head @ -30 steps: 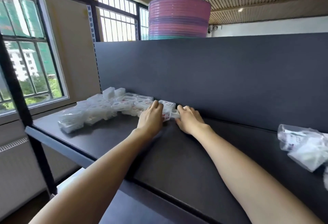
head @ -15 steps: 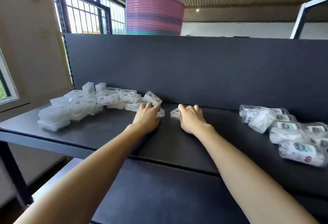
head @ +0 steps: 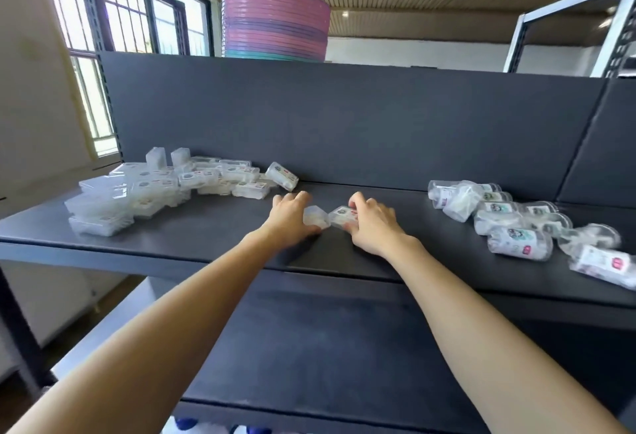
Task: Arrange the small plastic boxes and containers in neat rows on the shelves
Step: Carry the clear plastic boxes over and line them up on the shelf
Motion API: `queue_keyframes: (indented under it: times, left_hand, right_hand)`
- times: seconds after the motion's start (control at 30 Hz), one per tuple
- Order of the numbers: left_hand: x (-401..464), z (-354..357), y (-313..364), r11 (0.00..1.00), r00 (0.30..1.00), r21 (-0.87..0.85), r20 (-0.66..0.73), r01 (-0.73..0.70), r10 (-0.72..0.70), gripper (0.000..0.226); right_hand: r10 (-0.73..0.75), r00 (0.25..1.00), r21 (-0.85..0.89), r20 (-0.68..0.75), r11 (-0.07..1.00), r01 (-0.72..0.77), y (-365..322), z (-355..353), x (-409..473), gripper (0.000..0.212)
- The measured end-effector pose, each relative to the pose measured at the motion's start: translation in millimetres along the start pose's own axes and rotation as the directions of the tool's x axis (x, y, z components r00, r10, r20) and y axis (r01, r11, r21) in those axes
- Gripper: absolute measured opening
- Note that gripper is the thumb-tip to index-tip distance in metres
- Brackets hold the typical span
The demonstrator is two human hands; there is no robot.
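The left hand (head: 288, 218) holds a small clear box (head: 316, 220) with curled fingers. The right hand (head: 371, 223) holds another small box (head: 340, 216), touching the first. Both sit in the middle of the dark shelf (head: 213, 227). Left of the hands lies a messy pile of clear boxes (head: 155, 189). One tilted box (head: 282, 176) leans at the pile's end, near the back wall (head: 344, 123). Right of the hands lie round clear tubs (head: 509, 223) on their sides. Pink bowls (head: 275, 24) are stacked above the wall.

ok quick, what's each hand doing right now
Left hand: fingers on a small clear box, grip unclear.
Right hand: pinches a labelled small box.
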State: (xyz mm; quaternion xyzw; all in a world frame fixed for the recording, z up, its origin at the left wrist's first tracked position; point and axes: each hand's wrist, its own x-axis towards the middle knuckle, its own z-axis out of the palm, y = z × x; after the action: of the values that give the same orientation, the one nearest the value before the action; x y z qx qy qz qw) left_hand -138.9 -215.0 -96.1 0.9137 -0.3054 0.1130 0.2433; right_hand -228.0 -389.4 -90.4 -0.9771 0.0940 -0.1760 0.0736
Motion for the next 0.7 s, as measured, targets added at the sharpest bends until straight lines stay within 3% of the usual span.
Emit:
queue_keyframes:
  times: [0.13,0.4,0.53,0.7]
  left_hand:
    - [-5.0,0.3,2.1,0.997,1.000,0.068,-0.014,0.023,-0.022,0.066]
    - [-11.3,-14.1,22.5,0.990,0.999,0.139,-0.028,-0.016,0.020,0.057]
    - [-7.5,-14.4,40.5,0.988,0.997,0.136,0.022,-0.071,0.069,0.058]
    - [-1.8,-5.4,76.7,0.965,0.981,0.181,0.047,-0.192,0.186,0.061]
  right_hand:
    - [0.007,0.998,-0.049,0.055,0.999,-0.004,-3.4,-6.6,-13.9,0.039]
    - [0.022,0.988,0.073,0.151,0.997,-0.034,5.3,-33.6,-30.1,0.042]
    - [0.010,0.993,0.103,0.118,0.994,-0.022,19.0,-48.7,-46.0,0.037]
    - [0.112,0.994,0.035,0.005,0.993,-0.113,52.3,-74.8,-70.7,0.061]
